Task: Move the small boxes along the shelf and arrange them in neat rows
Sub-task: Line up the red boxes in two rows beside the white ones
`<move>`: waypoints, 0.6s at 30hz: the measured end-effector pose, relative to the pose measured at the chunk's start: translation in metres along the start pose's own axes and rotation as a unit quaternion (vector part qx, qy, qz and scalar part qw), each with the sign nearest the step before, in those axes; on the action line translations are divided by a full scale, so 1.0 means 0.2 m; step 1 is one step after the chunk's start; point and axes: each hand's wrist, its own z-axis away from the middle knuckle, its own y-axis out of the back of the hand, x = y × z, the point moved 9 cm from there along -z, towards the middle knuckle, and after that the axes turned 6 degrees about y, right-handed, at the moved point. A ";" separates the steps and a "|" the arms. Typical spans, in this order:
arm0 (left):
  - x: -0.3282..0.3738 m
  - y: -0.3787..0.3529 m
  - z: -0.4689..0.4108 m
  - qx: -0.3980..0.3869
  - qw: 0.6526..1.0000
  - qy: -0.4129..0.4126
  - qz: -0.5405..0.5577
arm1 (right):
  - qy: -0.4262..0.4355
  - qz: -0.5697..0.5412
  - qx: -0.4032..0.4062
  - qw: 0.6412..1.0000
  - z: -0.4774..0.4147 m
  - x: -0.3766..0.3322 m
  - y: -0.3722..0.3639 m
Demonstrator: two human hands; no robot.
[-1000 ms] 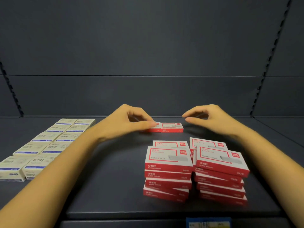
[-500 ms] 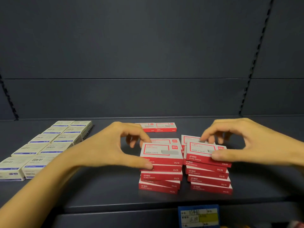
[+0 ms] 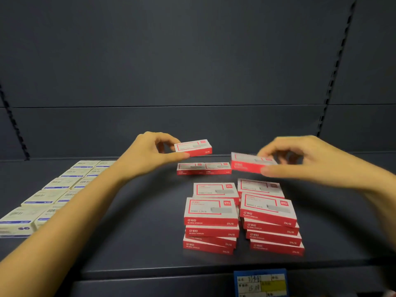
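Red box pinched by left hand — right hand, fingers clamped, grips second box.

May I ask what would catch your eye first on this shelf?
The left hand holds a raised red box above the back pair; the right hand holds a blurred red box to its right. Two red stacks stand in front on the dark shelf, and cream boxes line the left.

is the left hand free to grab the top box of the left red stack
Probably not right now: the left hand is full, pinching a red staple box in the air. The stack's top box lies uncovered, so the way itself looks free.
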 end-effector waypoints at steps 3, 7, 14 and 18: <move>-0.12 -0.06 -0.11 0.005 0.999 0.038 -0.009 | -0.016 0.010 0.021 1.000 -0.15 0.06 -0.04; -0.26 -0.16 -0.16 -0.015 0.997 0.076 -0.004 | -0.040 0.038 0.027 0.998 -0.31 0.20 -0.12; -0.36 -0.22 -0.18 0.010 0.997 0.081 -0.004 | -0.065 0.039 -0.010 0.997 -0.45 0.43 -0.28; -0.41 -0.24 -0.19 0.001 0.995 0.095 0.025 | -0.078 0.034 -0.032 0.996 -0.46 0.52 -0.36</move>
